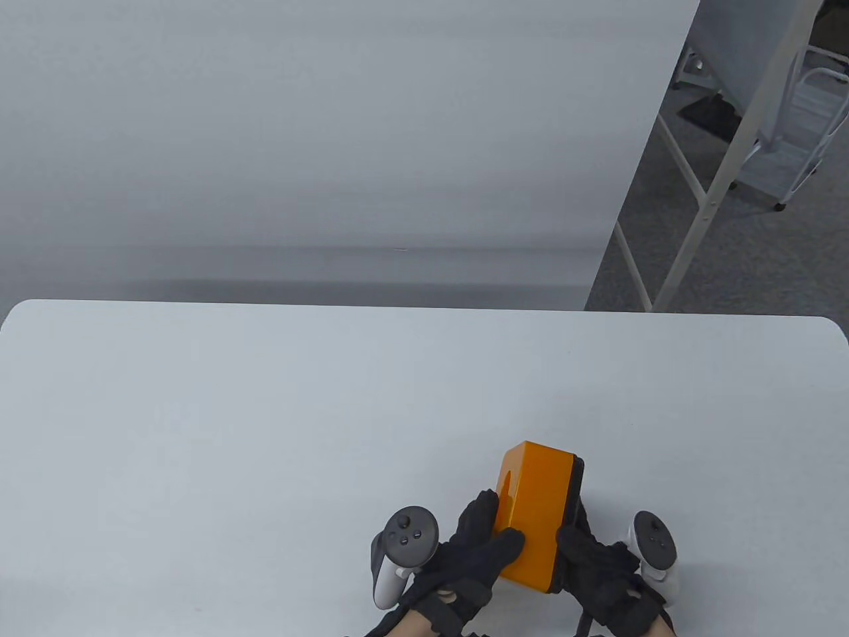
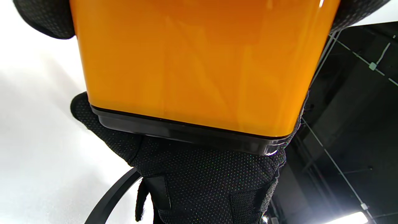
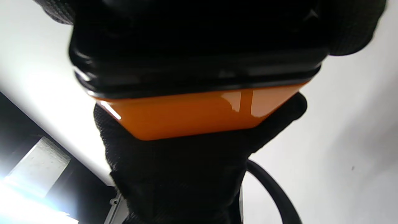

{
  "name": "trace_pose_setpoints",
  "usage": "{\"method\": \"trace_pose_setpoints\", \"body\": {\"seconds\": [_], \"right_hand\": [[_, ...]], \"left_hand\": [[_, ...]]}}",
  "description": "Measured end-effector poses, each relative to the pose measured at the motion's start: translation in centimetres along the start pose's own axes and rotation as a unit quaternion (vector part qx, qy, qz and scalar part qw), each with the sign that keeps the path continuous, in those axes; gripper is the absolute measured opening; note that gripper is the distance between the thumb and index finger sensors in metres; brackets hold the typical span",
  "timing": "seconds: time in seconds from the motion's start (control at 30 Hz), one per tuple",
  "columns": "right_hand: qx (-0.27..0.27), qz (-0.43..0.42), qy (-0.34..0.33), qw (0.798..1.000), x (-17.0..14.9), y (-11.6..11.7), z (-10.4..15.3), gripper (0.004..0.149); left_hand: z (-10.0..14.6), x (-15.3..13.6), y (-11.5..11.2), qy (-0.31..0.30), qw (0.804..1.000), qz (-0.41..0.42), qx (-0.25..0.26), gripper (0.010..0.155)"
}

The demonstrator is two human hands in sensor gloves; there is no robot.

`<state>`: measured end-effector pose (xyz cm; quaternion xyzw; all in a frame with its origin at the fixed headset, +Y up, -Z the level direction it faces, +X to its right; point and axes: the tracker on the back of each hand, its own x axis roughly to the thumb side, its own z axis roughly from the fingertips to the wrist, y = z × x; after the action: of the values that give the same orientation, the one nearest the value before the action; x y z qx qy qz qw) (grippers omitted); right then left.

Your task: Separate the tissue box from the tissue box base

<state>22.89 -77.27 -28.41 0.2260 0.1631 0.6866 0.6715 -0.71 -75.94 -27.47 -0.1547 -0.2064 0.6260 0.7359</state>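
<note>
An orange tissue box (image 1: 537,514) with a black base (image 1: 576,491) on its right side is held on edge just above the table near the front edge. My left hand (image 1: 487,541) grips the orange box from the left, fingers over its slotted face. My right hand (image 1: 587,551) grips the black base from the right. In the left wrist view the orange box (image 2: 199,62) fills the frame, with the black base (image 2: 186,132) still seated along its edge. In the right wrist view the base (image 3: 199,68) sits against the orange box (image 3: 192,116).
The white table (image 1: 265,431) stretches out to the left and behind the box. A white wall panel (image 1: 331,133) stands behind the table. A metal frame and a wire rack (image 1: 802,126) stand on the floor at the far right.
</note>
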Motion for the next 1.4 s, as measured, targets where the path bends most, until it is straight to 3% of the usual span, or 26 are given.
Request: {"method": "trace_pose_setpoints", "body": {"seconds": [0.13, 0.2, 0.27, 0.33, 0.47, 0.53, 0.6, 0.8, 1.1, 1.23, 1.33, 1.4], "right_hand": [[-0.034, 0.05, 0.023, 0.998, 0.6, -0.3, -0.1, 0.118], [-0.048, 0.099, 0.019, 0.994, 0.5, -1.1, 0.3, 0.118], [-0.064, 0.091, 0.023, 0.994, 0.3, -1.7, 0.8, 0.116], [-0.064, 0.076, 0.028, 0.995, -0.1, -2.2, 1.2, 0.114], [-0.049, 0.05, 0.028, 0.997, -0.6, -2.5, 1.3, 0.111], [-0.038, 0.043, 0.026, 0.998, -0.7, -2.3, 1.2, 0.11], [-0.029, 0.044, 0.026, 0.998, -0.7, -2.1, 1.1, 0.109], [-0.015, 0.04, 0.035, 0.998, -1.1, -1.9, 1.0, 0.108], [0.02, 0.016, 0.028, 0.999, -1.1, -1.5, 0.8, 0.107], [0.016, 0.016, 0.035, 0.999, -1.3, -1.6, 0.9, 0.106], [0.007, 0.019, 0.039, 0.999, -1.4, -1.9, 1.0, 0.106], [-0.002, 0.019, 0.039, 0.999, -1.4, -2.2, 1.0, 0.105]], "left_hand": [[0.2, -0.3, 0.2, 0.003, 1.0, 0.004, 0.029, 0.106], [0.3, 0.1, 1.1, -0.009, 0.996, -0.057, 0.066, 0.105], [0.5, 0.7, 2.2, 0.005, 0.993, -0.078, 0.085, 0.106], [0.7, 1.0, 3.4, 0.029, 0.983, -0.152, 0.095, 0.107], [1.0, 0.9, 5.3, 0.095, 0.93, -0.333, 0.123, 0.107], [1.2, 0.5, 6.0, 0.099, 0.908, -0.378, 0.148, 0.106], [1.3, 0.0, 6.7, 0.11, 0.896, -0.396, 0.167, 0.106], [1.6, -1.6, 8.4, 0.193, 0.845, -0.473, 0.159, 0.106], [1.8, -3.5, 9.6, 0.248, 0.785, -0.541, 0.173, 0.106], [1.7, -3.8, 9.4, 0.245, 0.781, -0.556, 0.142, 0.11], [1.7, -3.0, 9.4, 0.221, 0.806, -0.531, 0.141, 0.11], [1.4, -1.7, 9.5, 0.184, 0.81, -0.542, 0.126, 0.109]]}}
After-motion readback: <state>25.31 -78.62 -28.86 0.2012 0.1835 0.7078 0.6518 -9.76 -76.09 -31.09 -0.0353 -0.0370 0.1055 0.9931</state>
